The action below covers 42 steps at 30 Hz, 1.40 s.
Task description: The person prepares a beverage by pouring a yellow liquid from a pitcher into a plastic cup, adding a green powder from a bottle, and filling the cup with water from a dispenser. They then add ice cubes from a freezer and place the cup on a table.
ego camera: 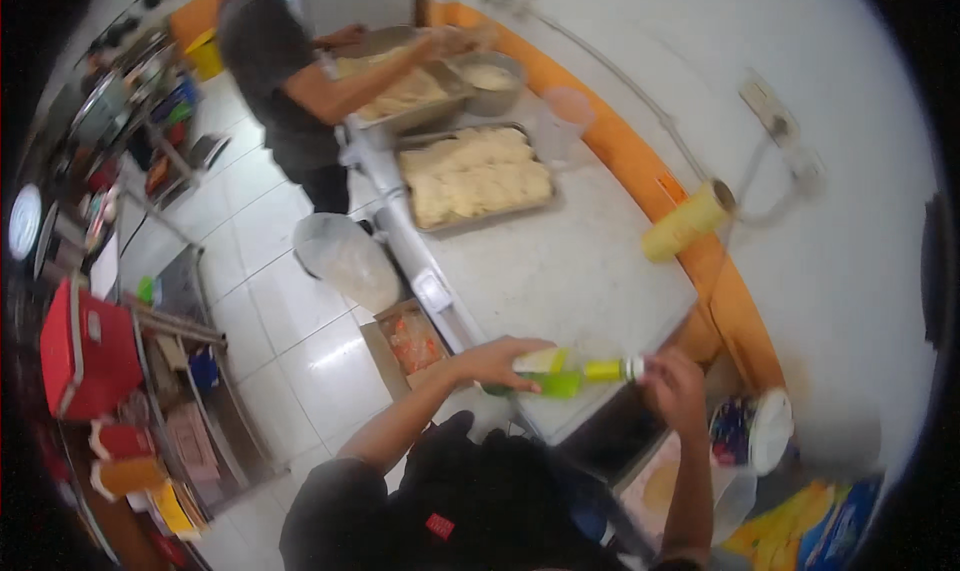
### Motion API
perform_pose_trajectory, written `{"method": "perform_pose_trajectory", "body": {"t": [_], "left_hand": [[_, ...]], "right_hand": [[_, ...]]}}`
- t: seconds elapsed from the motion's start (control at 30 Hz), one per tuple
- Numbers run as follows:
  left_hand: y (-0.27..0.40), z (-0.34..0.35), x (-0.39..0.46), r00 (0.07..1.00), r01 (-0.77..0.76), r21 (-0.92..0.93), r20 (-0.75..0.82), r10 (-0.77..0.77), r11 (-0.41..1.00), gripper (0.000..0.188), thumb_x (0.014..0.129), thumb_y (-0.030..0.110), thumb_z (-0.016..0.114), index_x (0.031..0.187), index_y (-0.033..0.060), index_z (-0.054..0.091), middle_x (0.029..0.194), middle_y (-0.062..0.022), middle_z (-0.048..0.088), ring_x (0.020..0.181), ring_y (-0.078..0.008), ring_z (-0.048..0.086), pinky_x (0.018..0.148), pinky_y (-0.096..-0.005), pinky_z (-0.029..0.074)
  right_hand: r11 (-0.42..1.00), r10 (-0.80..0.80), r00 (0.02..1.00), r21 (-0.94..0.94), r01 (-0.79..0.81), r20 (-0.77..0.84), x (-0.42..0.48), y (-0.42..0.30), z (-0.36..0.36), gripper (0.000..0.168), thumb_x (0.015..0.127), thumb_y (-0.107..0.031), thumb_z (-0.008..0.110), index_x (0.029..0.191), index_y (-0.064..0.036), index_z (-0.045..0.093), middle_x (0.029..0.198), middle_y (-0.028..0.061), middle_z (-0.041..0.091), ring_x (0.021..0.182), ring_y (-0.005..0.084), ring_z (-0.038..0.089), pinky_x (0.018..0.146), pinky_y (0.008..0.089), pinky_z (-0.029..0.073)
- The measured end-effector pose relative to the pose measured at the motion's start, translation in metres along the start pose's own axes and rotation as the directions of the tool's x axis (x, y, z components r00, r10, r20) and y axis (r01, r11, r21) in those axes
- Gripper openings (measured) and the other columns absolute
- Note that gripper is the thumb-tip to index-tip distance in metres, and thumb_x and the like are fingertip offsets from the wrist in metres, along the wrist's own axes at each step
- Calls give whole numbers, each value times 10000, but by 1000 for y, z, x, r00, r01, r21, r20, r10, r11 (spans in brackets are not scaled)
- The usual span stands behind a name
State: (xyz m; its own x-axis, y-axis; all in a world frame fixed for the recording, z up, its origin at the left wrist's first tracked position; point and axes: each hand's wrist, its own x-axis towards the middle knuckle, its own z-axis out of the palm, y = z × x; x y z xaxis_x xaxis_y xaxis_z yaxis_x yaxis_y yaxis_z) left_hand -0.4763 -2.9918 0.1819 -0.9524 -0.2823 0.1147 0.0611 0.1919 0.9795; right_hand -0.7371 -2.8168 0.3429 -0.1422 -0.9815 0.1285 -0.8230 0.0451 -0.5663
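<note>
My left hand (495, 365) is wrapped around the body of a green bottle (561, 383) that bears a pale label. The bottle lies sideways in the air above the near end of the white worktop (555, 278), its yellow-wrapped neck towards the right. At that end, the fingers of my right hand (679, 391) grip the whitish cap (634, 368). Blur hides whether the cap is loose. Farther up the worktop, a dark metal tray (486, 226) holds pale dough pieces set close together.
A person (277, 76) reaches over a deep metal pan (420, 121) of pale dough, beside a round bowl (499, 106). A clear plastic jug (564, 117) and a yellow wrap roll (688, 222) are near the wall. Left are a cardboard box (379, 346) and a plastic bag (349, 260).
</note>
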Motion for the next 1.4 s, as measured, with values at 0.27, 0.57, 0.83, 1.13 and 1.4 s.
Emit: {"method": "perform_pose_trajectory", "body": {"t": [0.27, 0.57, 0.83, 1.13, 1.4], "left_hand": [[44, -1, 10, 953, 11, 173, -300, 42, 985, 748, 695, 219, 857, 1350, 25, 553, 1269, -165, 643, 1185, -279, 614, 1029, -366, 455], [68, 41, 54, 914, -167, 376, -289, 286, 912, 709, 697, 104, 844, 1329, -6, 542, 1192, -143, 663, 1109, -243, 641, 971, -362, 492], [147, 121, 140, 953, -279, 136, -83, 292, 950, 686, 703, 12, 807, 1326, -41, 523, 1137, -130, 660, 1042, -186, 624, 935, -320, 485], [211, 266, 258, 848, -436, -58, 308, 432, 898, 744, 722, 209, 834, 1346, -38, 514, 1215, -128, 637, 1129, -211, 599, 1009, -352, 442], [272, 416, 352, 655, -350, -274, 612, 443, 896, 801, 780, 277, 813, 1410, 4, 399, 1240, -114, 601, 1173, -220, 571, 1033, -357, 427]], "right_hand": [[999, 48, 991, 24, -45, -124, 31, -27, -15, 150, 875, -100, 704, 976, 11, 710, 804, 116, 648, 678, 165, 616, 633, 283, 469], [936, 118, 966, -298, -186, -231, -7, -25, -65, 249, 880, -271, 705, 806, -34, 699, 759, 126, 648, 712, 294, 628, 635, 390, 468], [979, -18, 953, -197, -44, -303, -113, -37, -189, 272, 898, -87, 638, 1163, -57, 692, 1059, 101, 663, 946, 290, 644, 829, 370, 501], [900, -14, 887, -392, -190, -461, -275, -7, -303, 345, 885, 48, 556, 1171, -77, 702, 1123, 94, 660, 1017, 265, 639, 868, 328, 510], [789, -98, 741, -505, -349, -665, -413, 24, -369, 253, 901, -79, 618, 1133, -69, 718, 1097, 111, 675, 979, 267, 660, 825, 366, 526]]}}
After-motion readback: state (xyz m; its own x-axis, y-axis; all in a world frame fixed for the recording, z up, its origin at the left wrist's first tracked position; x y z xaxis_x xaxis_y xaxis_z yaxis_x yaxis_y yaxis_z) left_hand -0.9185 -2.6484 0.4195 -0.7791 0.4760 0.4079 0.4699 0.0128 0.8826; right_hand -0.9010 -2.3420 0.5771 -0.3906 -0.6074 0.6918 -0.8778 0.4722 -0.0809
